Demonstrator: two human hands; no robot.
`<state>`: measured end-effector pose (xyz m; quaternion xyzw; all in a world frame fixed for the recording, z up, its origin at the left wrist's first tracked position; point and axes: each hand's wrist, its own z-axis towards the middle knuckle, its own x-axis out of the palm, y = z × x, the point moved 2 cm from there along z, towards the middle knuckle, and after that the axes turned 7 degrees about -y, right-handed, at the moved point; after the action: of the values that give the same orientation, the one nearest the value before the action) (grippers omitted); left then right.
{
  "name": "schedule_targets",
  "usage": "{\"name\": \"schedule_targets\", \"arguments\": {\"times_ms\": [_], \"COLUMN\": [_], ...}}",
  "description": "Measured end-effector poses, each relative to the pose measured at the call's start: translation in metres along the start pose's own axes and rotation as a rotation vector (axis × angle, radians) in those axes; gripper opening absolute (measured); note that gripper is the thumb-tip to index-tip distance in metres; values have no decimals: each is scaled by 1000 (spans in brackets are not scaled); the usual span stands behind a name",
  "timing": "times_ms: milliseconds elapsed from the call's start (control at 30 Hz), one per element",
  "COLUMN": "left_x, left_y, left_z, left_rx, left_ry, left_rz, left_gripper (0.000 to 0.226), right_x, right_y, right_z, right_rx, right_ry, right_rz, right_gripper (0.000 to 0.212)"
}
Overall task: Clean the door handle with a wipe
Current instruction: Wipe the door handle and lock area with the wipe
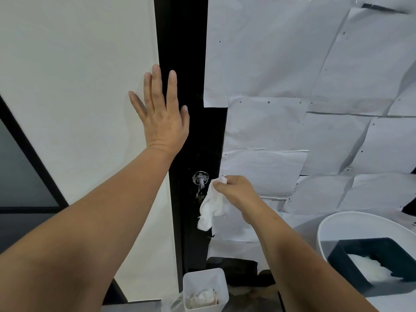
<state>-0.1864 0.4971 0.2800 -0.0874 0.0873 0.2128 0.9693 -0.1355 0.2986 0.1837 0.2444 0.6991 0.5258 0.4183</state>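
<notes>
A chrome door handle (200, 180) juts out of the black door frame strip (182, 52) at mid-height. My right hand (234, 189) pinches a crumpled white wipe (212, 207) just to the right of the handle; the wipe hangs down below my fingers and lies close beside the handle's lever. My left hand (161, 113) presses flat, fingers straight and spread, across the edge between the white panel (74, 86) and the black strip, well above the handle.
A small white bin (219, 287) with used wipes stands on the floor below the handle. At the lower right a white tub (333, 224) holds a dark box (342, 257) of white wipes. Taped grey paper sheets (292, 64) cover the door's right side.
</notes>
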Motion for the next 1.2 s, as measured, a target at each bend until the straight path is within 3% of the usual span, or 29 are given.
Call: {"name": "schedule_targets", "arguments": {"times_ms": [200, 400, 533, 800, 967, 1200], "left_x": [14, 20, 21, 19, 18, 18], "left_y": [1, 2, 2, 2, 1, 2], "left_z": [-3, -7, -7, -8, -8, -8], "left_rx": [0, 31, 40, 32, 29, 28], "left_ry": [-78, -157, -180, -149, -157, -153], "left_rz": [26, 25, 35, 20, 21, 29], "left_gripper": [65, 57, 56, 62, 61, 64], "right_x": [-1, 8, 12, 29, 33, 32], "right_y": [4, 3, 8, 15, 12, 16], "right_z": [12, 30, 37, 37, 41, 41], "right_rx": [96, 105, 28, -10, -81, -18], "right_ry": [3, 36, -3, 162, 215, 279], "right_rz": [217, 201, 40, 93, -13, 76], "right_gripper": [18, 16, 17, 14, 29, 31]}}
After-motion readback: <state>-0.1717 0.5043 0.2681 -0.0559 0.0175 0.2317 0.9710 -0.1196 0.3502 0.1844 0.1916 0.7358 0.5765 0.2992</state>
